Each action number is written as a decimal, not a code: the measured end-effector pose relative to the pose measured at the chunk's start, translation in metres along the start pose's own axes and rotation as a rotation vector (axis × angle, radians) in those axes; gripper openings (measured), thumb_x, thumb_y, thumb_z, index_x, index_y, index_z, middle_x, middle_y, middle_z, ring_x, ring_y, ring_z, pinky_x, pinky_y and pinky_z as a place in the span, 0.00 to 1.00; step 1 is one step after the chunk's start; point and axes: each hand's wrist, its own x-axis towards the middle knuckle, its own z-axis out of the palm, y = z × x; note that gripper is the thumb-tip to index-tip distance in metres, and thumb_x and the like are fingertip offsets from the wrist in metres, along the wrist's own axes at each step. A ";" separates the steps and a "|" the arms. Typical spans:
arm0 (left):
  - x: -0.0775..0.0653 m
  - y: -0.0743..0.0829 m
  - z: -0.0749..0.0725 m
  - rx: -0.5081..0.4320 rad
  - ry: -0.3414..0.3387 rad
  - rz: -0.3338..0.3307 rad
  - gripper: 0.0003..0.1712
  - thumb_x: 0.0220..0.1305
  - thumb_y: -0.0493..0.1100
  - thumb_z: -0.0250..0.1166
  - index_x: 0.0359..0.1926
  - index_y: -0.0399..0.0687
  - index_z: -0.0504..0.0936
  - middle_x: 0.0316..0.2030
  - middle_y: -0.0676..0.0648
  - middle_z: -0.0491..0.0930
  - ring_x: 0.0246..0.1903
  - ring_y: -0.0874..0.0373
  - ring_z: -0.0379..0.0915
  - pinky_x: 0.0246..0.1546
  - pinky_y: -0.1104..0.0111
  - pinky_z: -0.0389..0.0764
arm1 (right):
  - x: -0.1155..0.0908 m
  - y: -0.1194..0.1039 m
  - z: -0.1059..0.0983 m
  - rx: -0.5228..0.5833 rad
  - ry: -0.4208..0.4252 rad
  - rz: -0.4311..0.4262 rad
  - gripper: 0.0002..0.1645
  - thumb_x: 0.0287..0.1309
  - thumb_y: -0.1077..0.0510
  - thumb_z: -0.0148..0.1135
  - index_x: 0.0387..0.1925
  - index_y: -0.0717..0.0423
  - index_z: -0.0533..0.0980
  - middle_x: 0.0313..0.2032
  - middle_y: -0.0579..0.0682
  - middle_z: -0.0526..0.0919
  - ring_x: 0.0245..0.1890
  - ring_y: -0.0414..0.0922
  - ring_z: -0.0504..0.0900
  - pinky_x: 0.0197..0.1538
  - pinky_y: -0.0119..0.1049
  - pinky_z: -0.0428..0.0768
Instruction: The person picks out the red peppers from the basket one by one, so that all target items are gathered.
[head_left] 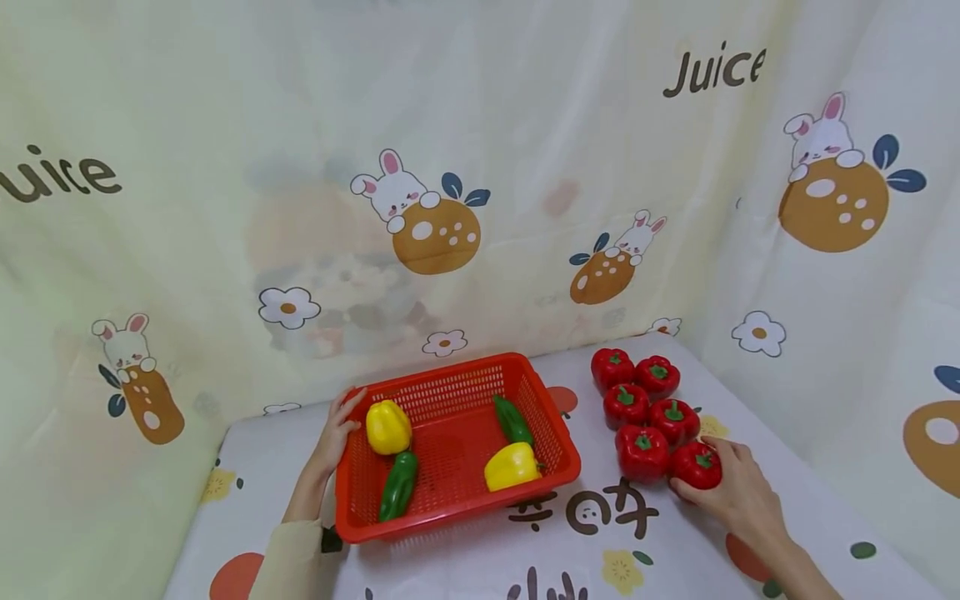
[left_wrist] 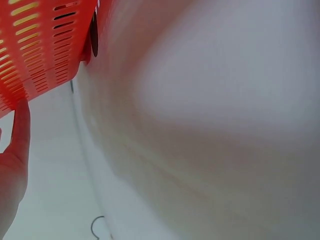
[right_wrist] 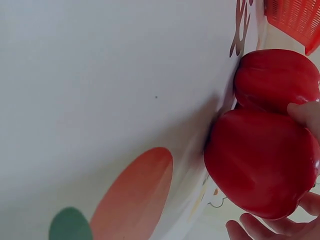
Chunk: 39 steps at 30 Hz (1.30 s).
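At the far left corner of a red plastic basket [head_left: 457, 504], my left hand [head_left: 337, 429] rests its spread fingers on the rim. A straight finger [left_wrist: 19, 127] touches the basket's perforated side in the left wrist view. My right hand [head_left: 742, 492] grips a red bell pepper [head_left: 699, 467] at the near right end of a group, thumb on the left and fingers on the far right side. Another red bell pepper [head_left: 642, 454] sits beside it. Inside the basket lie two yellow bell peppers [head_left: 388, 427] and two green peppers [head_left: 399, 486], one of each on either side.
Several more red bell peppers [head_left: 673, 421] stand grouped to the right of the basket. A white printed cloth [head_left: 442, 575] covers the table. Printed curtains [head_left: 525, 167] rise behind and on both sides.
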 end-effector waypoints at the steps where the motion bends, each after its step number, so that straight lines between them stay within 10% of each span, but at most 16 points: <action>1: 0.001 -0.006 -0.001 0.006 0.008 0.000 0.34 0.65 0.28 0.42 0.73 0.35 0.58 0.75 0.35 0.37 0.72 0.34 0.33 0.69 0.39 0.40 | 0.000 -0.001 0.000 0.002 -0.003 0.002 0.57 0.43 0.37 0.75 0.63 0.70 0.61 0.55 0.76 0.63 0.51 0.71 0.67 0.40 0.66 0.79; 20: -0.012 0.028 0.000 -0.012 -0.015 -0.021 0.33 0.65 0.25 0.42 0.72 0.28 0.55 0.74 0.31 0.36 0.72 0.33 0.32 0.69 0.39 0.37 | 0.004 -0.001 -0.001 0.003 -0.007 0.126 0.59 0.44 0.32 0.71 0.61 0.72 0.60 0.48 0.75 0.66 0.47 0.70 0.71 0.39 0.61 0.81; 39: 0.002 -0.004 -0.003 0.062 0.019 0.014 0.34 0.63 0.26 0.46 0.71 0.31 0.60 0.74 0.32 0.41 0.72 0.33 0.34 0.67 0.36 0.36 | 0.005 -0.005 0.001 0.004 0.028 0.199 0.62 0.52 0.24 0.58 0.65 0.73 0.57 0.52 0.76 0.64 0.49 0.70 0.70 0.42 0.65 0.78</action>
